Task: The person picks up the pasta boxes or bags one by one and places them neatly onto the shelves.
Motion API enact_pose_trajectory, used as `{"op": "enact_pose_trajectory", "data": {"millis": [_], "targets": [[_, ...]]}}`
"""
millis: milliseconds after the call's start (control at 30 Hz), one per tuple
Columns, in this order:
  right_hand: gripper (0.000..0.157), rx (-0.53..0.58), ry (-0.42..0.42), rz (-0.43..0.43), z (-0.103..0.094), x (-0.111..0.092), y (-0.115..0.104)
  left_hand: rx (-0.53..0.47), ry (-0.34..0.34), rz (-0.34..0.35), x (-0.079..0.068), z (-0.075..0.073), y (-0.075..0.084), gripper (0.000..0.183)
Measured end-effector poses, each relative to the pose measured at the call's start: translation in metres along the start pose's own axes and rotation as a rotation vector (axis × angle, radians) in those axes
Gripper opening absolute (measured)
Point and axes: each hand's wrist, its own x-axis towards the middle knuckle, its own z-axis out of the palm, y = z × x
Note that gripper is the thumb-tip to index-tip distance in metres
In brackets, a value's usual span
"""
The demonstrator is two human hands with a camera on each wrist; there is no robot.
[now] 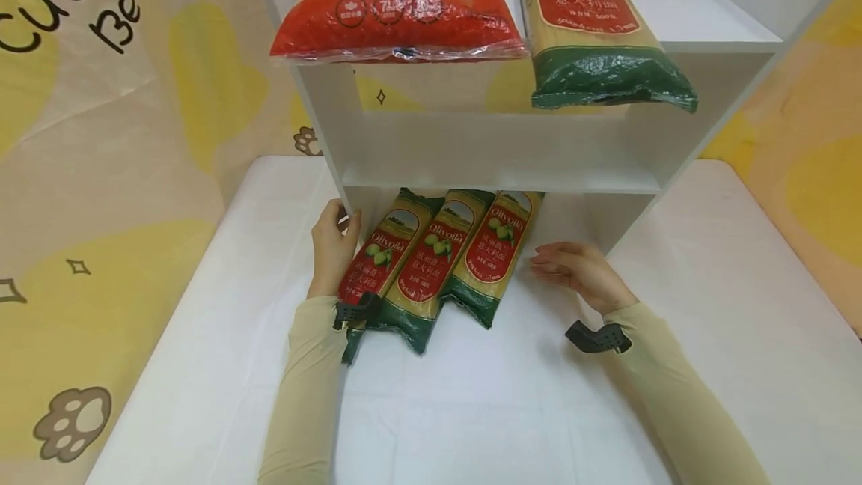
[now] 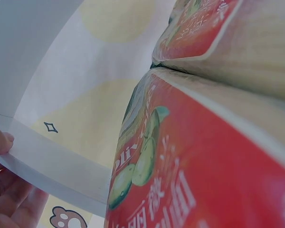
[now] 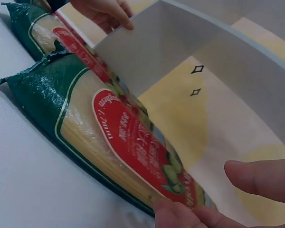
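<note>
Three spaghetti packs with red labels and green ends lean side by side in the bottom bay of a white shelf [image 1: 498, 156]: the left pack [image 1: 380, 257], the middle pack [image 1: 431, 257] and the right pack [image 1: 494, 245]. At the shelf's left side panel [image 2: 52, 173], my left hand [image 1: 333, 245] holds the front edge, thumb on one side and fingers on the other. My right hand [image 1: 582, 273] is beside the right pack, thumb spread from the fingers. In the right wrist view, its fingertips [image 3: 173, 213] overlap the pack's edge; contact is unclear.
On the top shelf board, a red-and-clear pasta bag [image 1: 404, 17] and another spaghetti pack [image 1: 599, 28] jut past the front edge. A white cloth covers the table [image 1: 485, 410]. Behind it hangs a patterned yellow and beige backdrop [image 1: 135, 133].
</note>
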Motion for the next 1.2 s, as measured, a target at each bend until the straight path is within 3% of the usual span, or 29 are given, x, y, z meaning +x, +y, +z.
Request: {"op": "enact_pose_trajectory", "data": {"millis": [333,900,1200], "targets": [[0.046,0.022,0.010,0.084,0.007,0.012,0.006,-0.004,0.000,0.015,0.001,0.002,0.002,0.023],[0.038,0.234,0.041,0.084,0.017,0.024,0.012,-0.007,0.000,0.006,0.002,0.001,0.001,0.024],[0.030,0.247,0.024,0.134,0.025,0.034,0.009,0.002,0.005,0.000,0.000,0.001,-0.001,0.022]]}}
